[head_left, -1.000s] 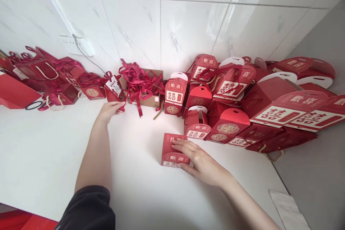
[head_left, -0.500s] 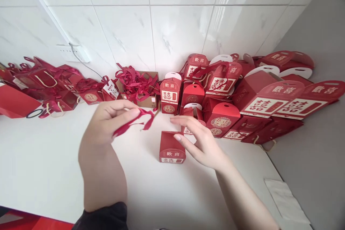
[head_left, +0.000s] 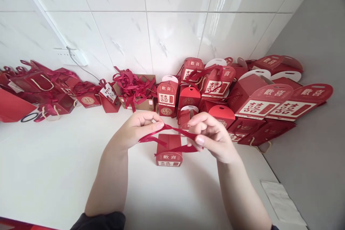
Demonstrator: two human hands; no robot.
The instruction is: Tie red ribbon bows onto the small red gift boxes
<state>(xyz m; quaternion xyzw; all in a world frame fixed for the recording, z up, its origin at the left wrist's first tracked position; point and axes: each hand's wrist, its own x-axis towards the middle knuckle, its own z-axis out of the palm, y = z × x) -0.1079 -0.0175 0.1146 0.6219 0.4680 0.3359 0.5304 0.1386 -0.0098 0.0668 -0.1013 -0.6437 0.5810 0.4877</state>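
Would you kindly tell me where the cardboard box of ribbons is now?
In the head view, the cardboard box stands left of centre by the tiled wall, beyond the left hand, between a white-labelled red box and two stacked gift boxes.

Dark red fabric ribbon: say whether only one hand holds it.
No, the left hand and the right hand both pinch the dark red fabric ribbon, which spans the gap between them.

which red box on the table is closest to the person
The lone box, seen between the left hand and right hand, behind the ribbon they hold; the other boxes stand nearer the tiled wall.
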